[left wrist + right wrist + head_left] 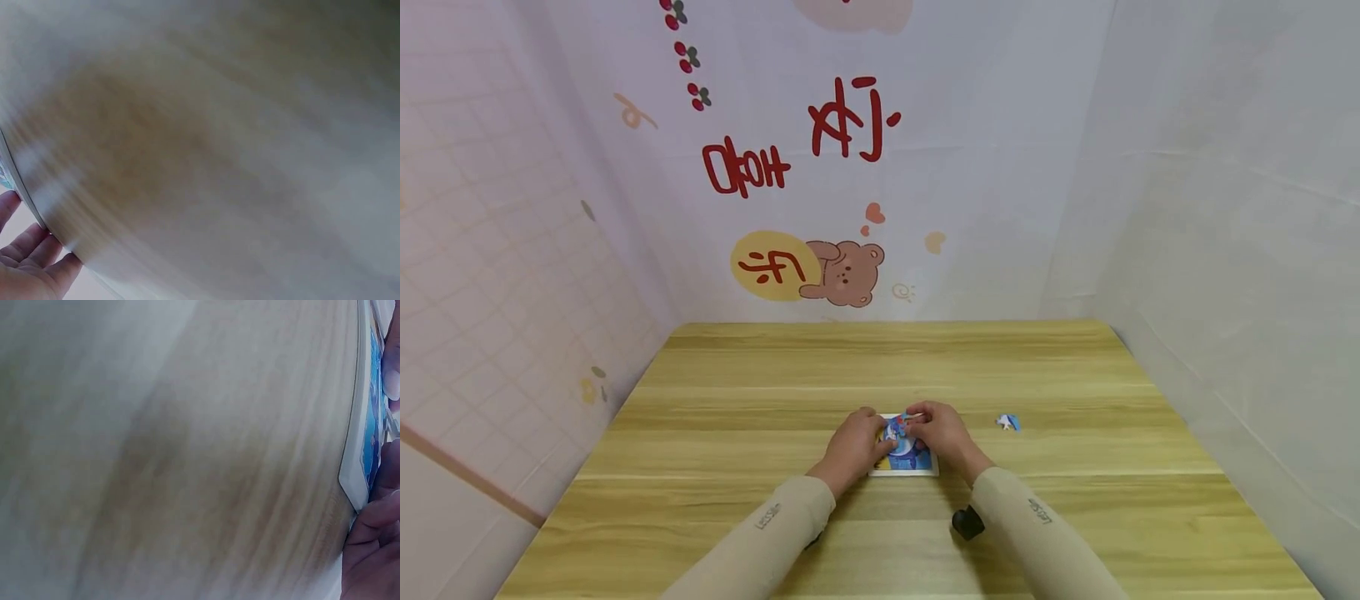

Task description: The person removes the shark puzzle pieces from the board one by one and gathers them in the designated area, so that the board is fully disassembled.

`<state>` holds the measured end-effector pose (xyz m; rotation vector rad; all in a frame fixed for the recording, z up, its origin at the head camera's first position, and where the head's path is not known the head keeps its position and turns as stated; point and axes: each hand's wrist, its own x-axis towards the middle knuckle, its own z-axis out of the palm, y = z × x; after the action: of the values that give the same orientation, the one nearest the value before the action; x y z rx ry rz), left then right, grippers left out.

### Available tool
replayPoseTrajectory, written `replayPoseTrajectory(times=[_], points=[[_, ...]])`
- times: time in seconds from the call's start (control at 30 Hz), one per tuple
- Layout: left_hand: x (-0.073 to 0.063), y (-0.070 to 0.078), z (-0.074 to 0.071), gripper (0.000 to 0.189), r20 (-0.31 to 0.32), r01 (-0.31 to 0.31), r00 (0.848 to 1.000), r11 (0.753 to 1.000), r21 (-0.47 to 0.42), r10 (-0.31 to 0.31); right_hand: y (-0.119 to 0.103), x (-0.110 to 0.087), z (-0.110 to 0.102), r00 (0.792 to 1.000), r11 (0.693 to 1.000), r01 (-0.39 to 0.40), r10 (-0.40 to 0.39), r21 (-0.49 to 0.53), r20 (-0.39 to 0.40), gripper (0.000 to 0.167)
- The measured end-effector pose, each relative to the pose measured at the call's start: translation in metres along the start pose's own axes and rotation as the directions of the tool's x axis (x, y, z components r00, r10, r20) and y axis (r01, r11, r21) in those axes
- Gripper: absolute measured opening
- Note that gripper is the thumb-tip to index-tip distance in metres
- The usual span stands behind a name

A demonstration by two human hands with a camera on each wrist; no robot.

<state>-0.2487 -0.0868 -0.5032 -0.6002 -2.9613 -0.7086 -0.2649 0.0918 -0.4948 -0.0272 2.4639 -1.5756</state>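
A small jigsaw puzzle (904,461) in a white-rimmed tray lies on the wooden table, its picture mostly blue with a little yellow. At its left side my left hand (852,447) rests with the thumb over the picture. In the left wrist view, several fingers (45,251) of that hand touch down beside the tray's edge. My right hand (943,432) is over the upper right part, pinching a small puzzle piece (901,423) between thumb and forefinger. The right wrist view shows the tray's white rim (355,469) beside that hand, partly hidden by fingers.
To the right of the tray, a loose blue and white puzzle piece (1008,422) lies on the table (760,379). A dark object (967,522) shows under the right sleeve. Pale printed curtains (985,167) hang behind the table and on both sides.
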Motion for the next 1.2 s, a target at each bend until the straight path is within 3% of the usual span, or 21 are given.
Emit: replayPoseTrajectory(times=[0.3,0.7,1.0,1.2], points=[[0.001,0.001,0.000,0.035,0.015,0.011,1.000,1.000,0.010,-0.012,-0.001,0.000,-0.001,0.999,0.996,0.048,-0.047,-0.074,0.027,0.039],[0.000,0.000,0.001,0.039,0.015,0.025,1.000,1.000,0.008,-0.025,0.007,0.000,-0.009,0.997,0.998,0.060,-0.059,-0.003,0.038,0.038],[0.000,0.004,-0.001,0.037,0.013,0.024,1.000,1.000,0.010,-0.024,0.011,-0.004,-0.037,0.998,0.998,0.058,-0.058,0.011,-0.001,0.039],[-0.002,0.005,0.001,0.037,-0.001,0.017,1.000,1.000,-0.006,-0.017,0.015,-0.005,-0.056,0.999,0.999,0.025,-0.026,-0.031,-0.019,0.038]])
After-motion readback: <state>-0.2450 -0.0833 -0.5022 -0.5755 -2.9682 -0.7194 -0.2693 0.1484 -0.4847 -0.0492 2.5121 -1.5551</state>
